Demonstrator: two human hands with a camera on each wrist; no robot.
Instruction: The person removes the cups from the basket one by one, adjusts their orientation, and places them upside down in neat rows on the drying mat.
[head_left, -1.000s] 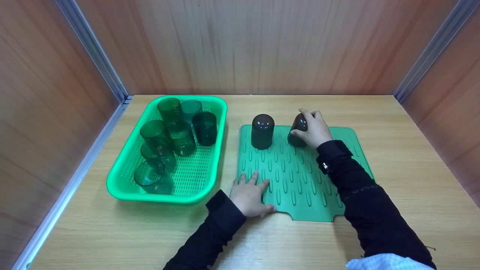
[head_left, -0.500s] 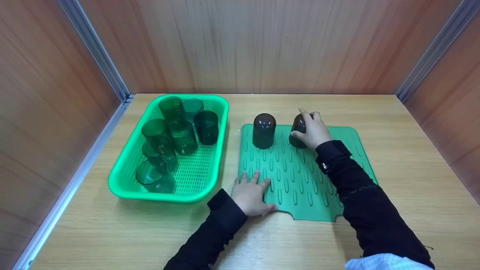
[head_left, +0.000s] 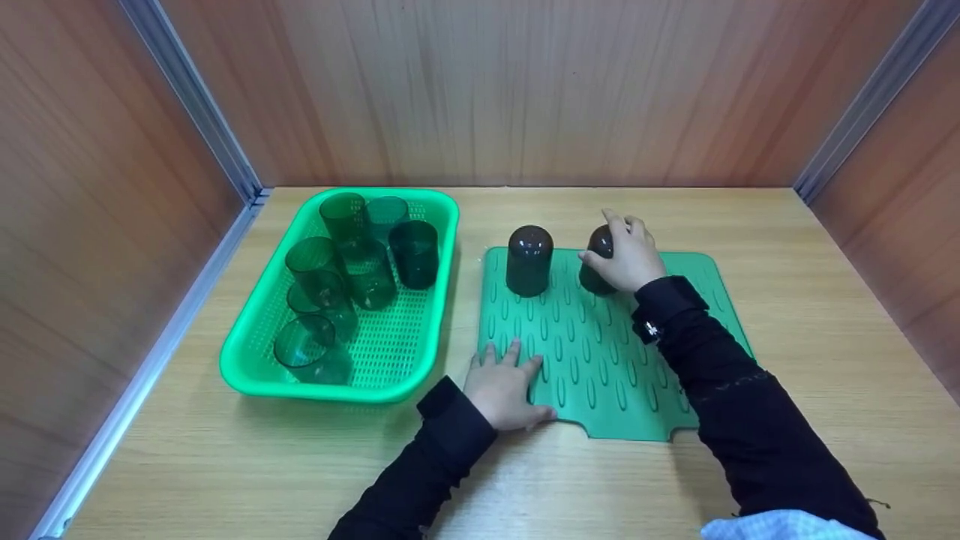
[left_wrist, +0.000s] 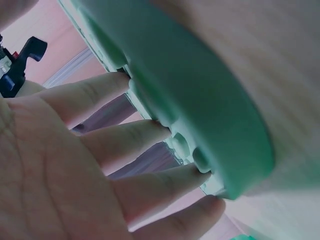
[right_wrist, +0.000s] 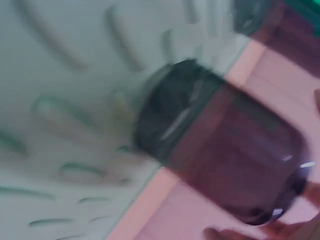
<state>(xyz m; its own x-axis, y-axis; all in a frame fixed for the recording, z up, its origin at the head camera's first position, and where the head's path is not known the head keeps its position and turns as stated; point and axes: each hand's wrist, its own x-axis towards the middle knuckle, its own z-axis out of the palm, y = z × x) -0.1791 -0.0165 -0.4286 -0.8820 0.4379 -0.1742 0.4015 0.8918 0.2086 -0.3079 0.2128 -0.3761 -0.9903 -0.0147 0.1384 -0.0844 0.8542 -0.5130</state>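
Observation:
My right hand (head_left: 626, 259) is around the base end of a dark, upside-down drinking glass (head_left: 595, 281) standing at the back of the green ridged mat (head_left: 600, 390). In the right wrist view the glass (right_wrist: 225, 150) shows its rim on the mat, and the fingertips (right_wrist: 215, 233) are spread apart from its side. Left of it, a second dark glass (head_left: 529, 262) also stands upside down. My left hand (head_left: 502, 390) rests with spread fingers on the mat's near-left corner. The left wrist view has its straight fingers (left_wrist: 155, 190) touching the mat's edge.
Left of the mat stands a green plastic basket (head_left: 420, 367) with several dark, transparent glasses (head_left: 367, 277) in it, mouths up. Wood-grain panels (head_left: 480, 90) enclose the wooden table (head_left: 247, 465) at the back and both sides.
My right hand has shifted slightly up, and its thumb and fingers have loosened from the glass, which stays in place. My left hand has stayed on the mat.

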